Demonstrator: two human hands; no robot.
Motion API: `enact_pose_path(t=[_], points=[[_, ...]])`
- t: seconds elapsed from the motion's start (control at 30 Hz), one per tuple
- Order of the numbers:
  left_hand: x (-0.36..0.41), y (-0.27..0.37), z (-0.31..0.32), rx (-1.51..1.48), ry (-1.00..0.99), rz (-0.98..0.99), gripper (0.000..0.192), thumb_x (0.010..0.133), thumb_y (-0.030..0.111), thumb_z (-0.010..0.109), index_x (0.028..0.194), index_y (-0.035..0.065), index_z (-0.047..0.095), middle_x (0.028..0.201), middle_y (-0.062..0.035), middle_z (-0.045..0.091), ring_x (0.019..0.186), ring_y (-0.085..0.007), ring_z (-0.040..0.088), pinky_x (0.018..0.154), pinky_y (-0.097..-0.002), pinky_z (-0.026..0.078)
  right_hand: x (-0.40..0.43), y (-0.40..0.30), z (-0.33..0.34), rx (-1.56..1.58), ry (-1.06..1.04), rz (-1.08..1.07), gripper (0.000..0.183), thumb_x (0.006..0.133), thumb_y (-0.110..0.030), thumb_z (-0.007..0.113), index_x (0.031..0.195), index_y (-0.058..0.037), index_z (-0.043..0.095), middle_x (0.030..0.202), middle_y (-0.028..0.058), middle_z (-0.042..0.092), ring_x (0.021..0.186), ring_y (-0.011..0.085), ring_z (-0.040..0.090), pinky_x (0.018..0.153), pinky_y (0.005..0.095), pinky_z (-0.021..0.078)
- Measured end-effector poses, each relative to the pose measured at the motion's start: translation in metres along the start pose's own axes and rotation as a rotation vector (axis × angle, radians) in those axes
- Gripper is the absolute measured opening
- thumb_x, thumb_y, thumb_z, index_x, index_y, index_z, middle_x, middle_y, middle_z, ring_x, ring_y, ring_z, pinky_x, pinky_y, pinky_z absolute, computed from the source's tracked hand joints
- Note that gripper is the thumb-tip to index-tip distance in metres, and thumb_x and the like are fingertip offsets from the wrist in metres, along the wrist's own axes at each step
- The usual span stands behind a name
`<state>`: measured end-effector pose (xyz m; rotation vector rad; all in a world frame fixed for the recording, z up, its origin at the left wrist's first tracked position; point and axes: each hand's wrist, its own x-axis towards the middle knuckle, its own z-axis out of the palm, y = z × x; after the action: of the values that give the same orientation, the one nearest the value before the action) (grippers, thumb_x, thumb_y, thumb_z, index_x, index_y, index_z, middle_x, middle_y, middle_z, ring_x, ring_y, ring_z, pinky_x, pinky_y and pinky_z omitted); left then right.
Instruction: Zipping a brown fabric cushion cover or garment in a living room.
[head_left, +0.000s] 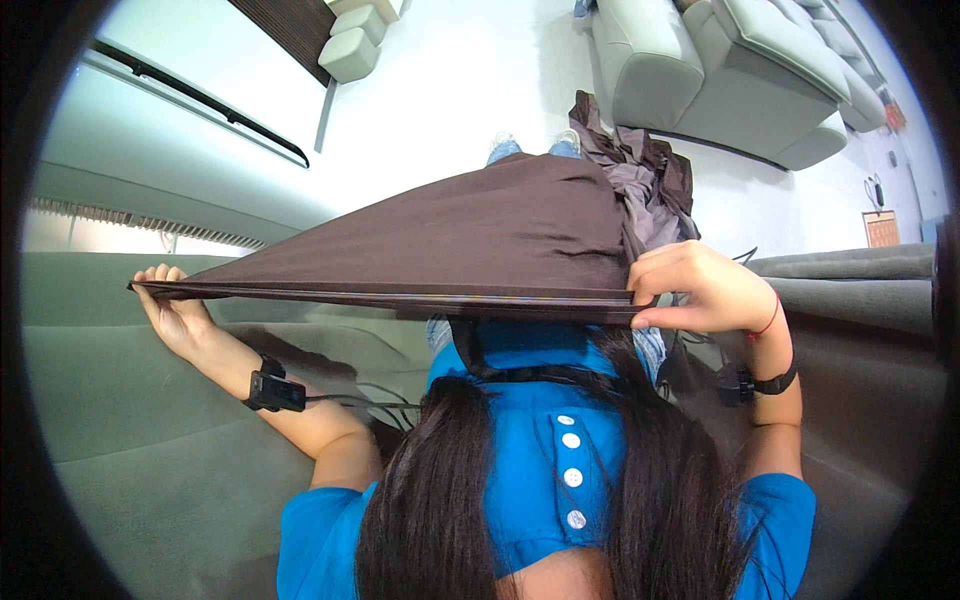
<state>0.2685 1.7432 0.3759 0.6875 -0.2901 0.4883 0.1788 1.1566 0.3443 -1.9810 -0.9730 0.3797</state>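
A large dark brown cloth is stretched sideways across my lap, with a long folded edge nearest my body. My left hand grips the far left corner of that edge, its arm reaching out. At the other end, my right hand pinches the edge between thumb and fingers. The cloth hangs over my knees towards the floor. On the right it gathers in a crumpled heap, where greyish-purple folds show among the brown ones. What lies beneath the stretched cloth is hidden.
I sit on a grey-green sofa. Light grey sofa seats stand at the upper right on a pale floor. Two small stools are at the upper left. A cable runs from my left wrist device.
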Motion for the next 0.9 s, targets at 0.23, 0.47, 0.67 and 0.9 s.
enact_pose_path(t=[0.23,0.47,0.67,0.9], points=[[0.012,0.022,-0.038,0.079,0.06,0.003,0.012,0.095,0.012,0.059,0.096,-0.0004,0.057,0.081,-0.0066,0.048,0.071,-0.0153,0.039,0.065,-0.029,0.035,-0.028,-0.006,-0.013,0.027,-0.018,0.103,0.021,0.081,-0.012,0.071,0.079,0.0034,0.057,0.075,0.0127,0.056,0.072,0.0291,0.057,0.067,0.0358,0.046],[0.013,0.035,-0.056,0.056,0.067,-0.029,0.012,0.096,0.012,0.058,0.097,-0.0001,0.056,0.083,-0.007,0.049,0.071,-0.0153,0.04,0.065,-0.03,0.036,-0.058,-0.006,-0.019,0.053,0.038,0.214,0.019,0.081,-0.011,0.07,0.077,0.0022,0.058,0.074,0.0117,0.058,0.07,0.0277,0.058,0.067,0.0355,0.0456],[0.017,0.05,-0.08,0.083,0.092,-0.011,0.013,0.095,0.013,0.06,0.097,0.0004,0.057,0.084,-0.007,0.051,0.072,-0.0155,0.042,0.065,-0.03,0.037,-0.08,-0.015,-0.028,0.078,0.024,0.276,0.019,0.081,-0.012,0.071,0.081,0.0022,0.058,0.075,0.0107,0.059,0.073,0.0269,0.058,0.071,0.0351,0.0467],[0.015,0.052,-0.116,0.011,0.254,-0.102,0.015,0.095,0.015,0.059,0.09,0.0009,0.062,0.08,-0.0079,0.057,0.073,-0.0184,0.052,0.067,-0.0322,0.045,-0.087,-0.006,-0.018,0.197,0.116,0.396,0.015,0.084,-0.013,0.071,0.085,0.0001,0.062,0.077,0.0071,0.064,0.073,0.0164,0.06,0.071,0.0303,0.0471]])
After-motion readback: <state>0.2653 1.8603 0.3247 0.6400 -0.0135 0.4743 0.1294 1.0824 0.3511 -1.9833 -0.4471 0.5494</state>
